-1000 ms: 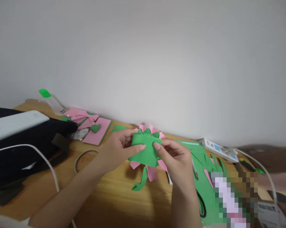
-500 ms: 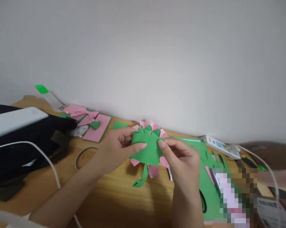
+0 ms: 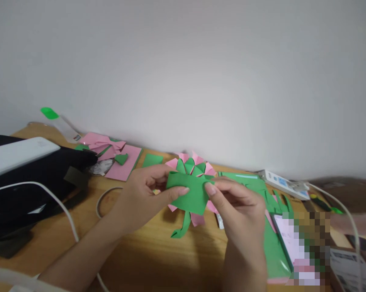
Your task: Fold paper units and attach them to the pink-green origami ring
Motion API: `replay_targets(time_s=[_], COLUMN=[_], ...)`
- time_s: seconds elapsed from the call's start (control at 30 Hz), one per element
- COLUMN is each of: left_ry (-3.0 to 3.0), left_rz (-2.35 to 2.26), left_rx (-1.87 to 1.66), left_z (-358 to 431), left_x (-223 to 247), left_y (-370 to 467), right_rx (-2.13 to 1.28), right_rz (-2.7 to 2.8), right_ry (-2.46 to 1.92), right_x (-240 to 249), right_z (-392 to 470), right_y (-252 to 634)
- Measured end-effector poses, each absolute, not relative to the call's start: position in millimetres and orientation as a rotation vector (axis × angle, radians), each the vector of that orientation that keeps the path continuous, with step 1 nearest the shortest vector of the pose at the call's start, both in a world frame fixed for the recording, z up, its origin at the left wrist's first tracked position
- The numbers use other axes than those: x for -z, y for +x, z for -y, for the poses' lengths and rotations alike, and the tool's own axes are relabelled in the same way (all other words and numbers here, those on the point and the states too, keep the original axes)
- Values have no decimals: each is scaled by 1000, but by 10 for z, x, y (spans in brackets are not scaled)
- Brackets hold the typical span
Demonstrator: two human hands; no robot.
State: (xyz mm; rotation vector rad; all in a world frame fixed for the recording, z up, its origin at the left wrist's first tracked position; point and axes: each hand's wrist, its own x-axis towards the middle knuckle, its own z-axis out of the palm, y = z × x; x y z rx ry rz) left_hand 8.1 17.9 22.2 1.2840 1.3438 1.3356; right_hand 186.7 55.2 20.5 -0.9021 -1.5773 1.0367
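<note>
Right hand (image 3: 242, 206) on green paper (image 3: 193, 200)

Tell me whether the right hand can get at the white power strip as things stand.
Probably yes, after letting go: the right hand is pinching the green paper piece, but only low green sheets seem to lie toward the power strip.

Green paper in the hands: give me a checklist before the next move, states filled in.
1. Left hand gripping green paper: ok, thumb on front.
2. Right hand gripping it: ok, near right edge.
3. Green paper flat: not ok, it bends round at the left.
4. Pink-and-green paper behind it attached: cannot tell, any join is hidden.
5. Power strip apart from both hands: ok.
</note>
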Motion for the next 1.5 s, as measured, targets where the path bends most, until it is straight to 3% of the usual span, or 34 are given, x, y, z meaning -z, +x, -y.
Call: replay_targets(time_s=[0.73, 1.03, 1.5], left_ry=[1049, 1623, 1191], left_rz=[-1200, -1532, -1333], left_rx=[-1524, -1387, -1543], left_z=[-240, -239, -280], left_x=[-232, -202, -265], left_y=[98, -47, -15], right_rx=[-994, -900, -684], right_rz=[1621, 1998, 2041], right_ry=[-850, -680, -632], right_x=[-163, -114, -218], right_z=[-616, -858, -761], right_y=[1891, 1914, 1931])
